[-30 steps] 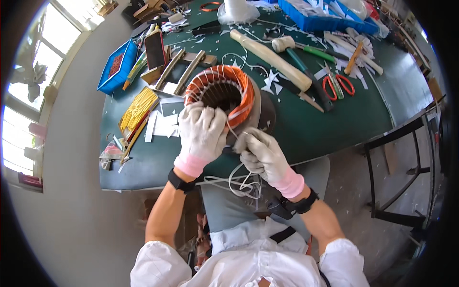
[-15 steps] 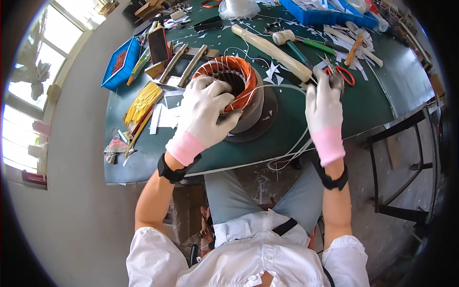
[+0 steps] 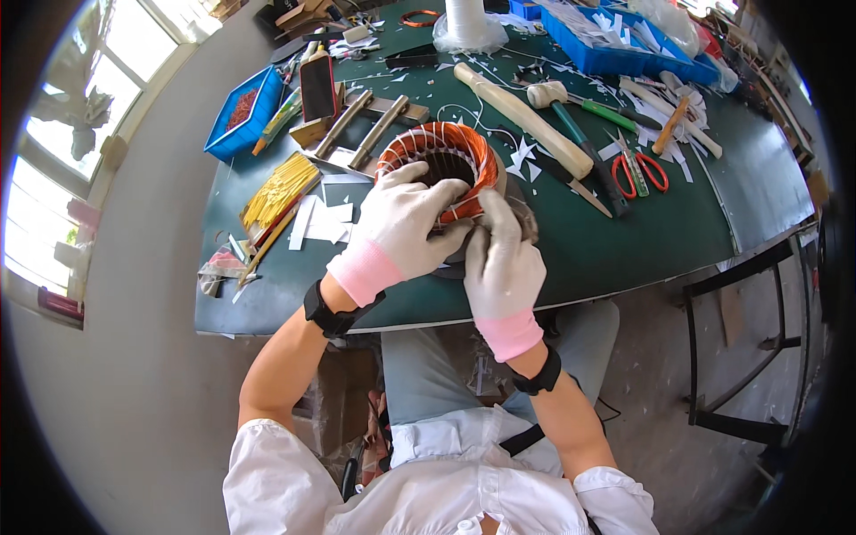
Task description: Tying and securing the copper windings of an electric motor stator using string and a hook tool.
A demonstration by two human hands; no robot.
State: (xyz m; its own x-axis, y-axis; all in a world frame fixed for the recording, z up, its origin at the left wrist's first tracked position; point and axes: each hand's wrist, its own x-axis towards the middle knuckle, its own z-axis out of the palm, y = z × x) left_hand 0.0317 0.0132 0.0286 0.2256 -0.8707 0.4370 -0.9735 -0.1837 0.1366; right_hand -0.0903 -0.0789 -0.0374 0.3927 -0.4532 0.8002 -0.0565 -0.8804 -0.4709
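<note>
Just ahead of my left hand, the orange wound ring could swivel, I'd say, if my right hand tugs harder than the left steadies. It's touching both: left gripping its near rim, right bent at its near-right side, whether gripping I can't tell.

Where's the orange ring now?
In the head view, the orange wire ring is near the middle: left hand on its near left edge, right hand close by, two bars off its upper left.
</note>
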